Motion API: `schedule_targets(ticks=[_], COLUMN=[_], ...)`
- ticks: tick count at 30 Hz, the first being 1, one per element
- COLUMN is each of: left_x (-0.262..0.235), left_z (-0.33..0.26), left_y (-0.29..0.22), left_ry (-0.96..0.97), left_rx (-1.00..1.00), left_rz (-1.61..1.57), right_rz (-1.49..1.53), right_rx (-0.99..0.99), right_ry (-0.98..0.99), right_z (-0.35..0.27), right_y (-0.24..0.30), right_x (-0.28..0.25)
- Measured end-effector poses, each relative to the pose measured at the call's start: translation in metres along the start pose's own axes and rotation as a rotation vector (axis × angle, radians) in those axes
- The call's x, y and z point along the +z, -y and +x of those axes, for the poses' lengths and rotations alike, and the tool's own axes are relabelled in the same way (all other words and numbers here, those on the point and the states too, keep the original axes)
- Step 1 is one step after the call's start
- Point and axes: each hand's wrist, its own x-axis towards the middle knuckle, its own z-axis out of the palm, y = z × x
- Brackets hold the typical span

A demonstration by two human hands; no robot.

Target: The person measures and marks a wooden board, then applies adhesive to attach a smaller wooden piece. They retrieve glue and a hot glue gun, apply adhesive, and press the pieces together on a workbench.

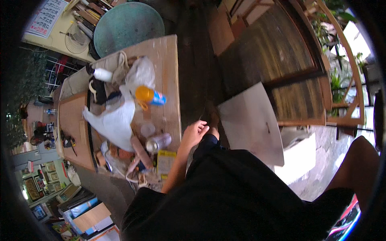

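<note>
My left hand hangs beside the right edge of a wooden table, its fingers loosely bent and a little apart, with nothing seen in it. On the table near it lie a clear jar, a yellow card or packet and a blue can with an orange cap. A white cloth or bag is spread across the middle of the tabletop. My right upper arm reaches out at the far right edge; the right hand is out of the picture.
A pale panel leans against dark streaked wooden boards on the right. Beyond the table stands a round green top. A white bottle and a crumpled plastic bag lie at its far end. Boxes stand at lower left.
</note>
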Motion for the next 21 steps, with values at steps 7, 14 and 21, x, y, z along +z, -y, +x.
schedule_targets(ticks=[7,14,21], left_x=[-0.082,-0.136,-0.208], left_z=[0.189,0.345,0.529], left_y=[-0.079,-0.104,-0.069], left_ry=[-0.093,-0.258,-0.246], left_rx=[0.098,0.074,0.032], left_rz=[0.009,-0.231,-0.268], right_rz=[0.141,0.159,0.147], right_rx=[0.026,0.018,0.026], right_ry=[-0.015,-0.060,-0.084], right_z=[0.050,0.088,0.115], right_y=[-0.144,-0.249,-0.418], right_x=[0.138,0.240,0.384])
